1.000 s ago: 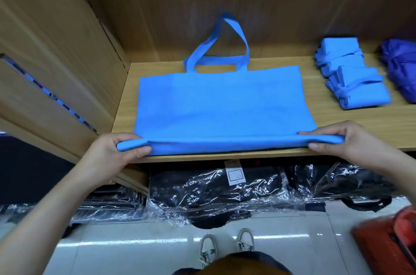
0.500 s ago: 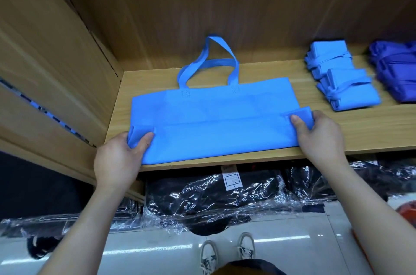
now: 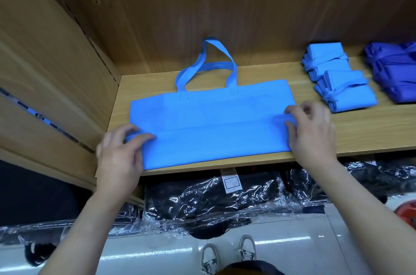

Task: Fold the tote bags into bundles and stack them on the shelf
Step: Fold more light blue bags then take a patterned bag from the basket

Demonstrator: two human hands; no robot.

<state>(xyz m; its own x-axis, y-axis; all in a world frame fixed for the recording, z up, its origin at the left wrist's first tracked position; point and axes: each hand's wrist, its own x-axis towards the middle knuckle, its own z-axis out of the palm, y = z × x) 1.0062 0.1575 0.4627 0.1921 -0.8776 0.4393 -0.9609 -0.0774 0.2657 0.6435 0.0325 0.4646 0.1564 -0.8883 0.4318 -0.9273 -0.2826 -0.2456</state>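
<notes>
Bright blue non-woven fabric: a tote bag [image 3: 213, 121] spread flat along the front of a pale wooden shelf [image 3: 360, 135], lower part folded up over itself into a straight band across the full width. Twin handles [image 3: 207, 65] looping toward the back panel [image 3: 225, 4], one lying flat, one arched, with small dotted stitch squares at their roots.

Held at both ends of the fold. Left hand [image 3: 119, 155] pinching the left corner, thumb on the fabric and fingers curled round the doubled edge. Right hand [image 3: 313, 130] pinching the right corner in like fashion, bent fingers and thumb closed on the end of the fold. Both hands slightly blurred.

Further right on the same shelf, clear of the bag: two light-blue bundles [image 3: 337, 78] bound with their own straps, one overlapping the other. Just beside those, purple bundles [image 3: 394, 72] running off the frame's edge.

Under the shelf, black goods in crinkled clear plastic [image 3: 213, 205], one bearing a small white label [image 3: 230, 183], its printing too small to read. At the bottom, a pair of light shoes [image 3: 227, 254] on a glossy white floor [image 3: 157, 250].
</notes>
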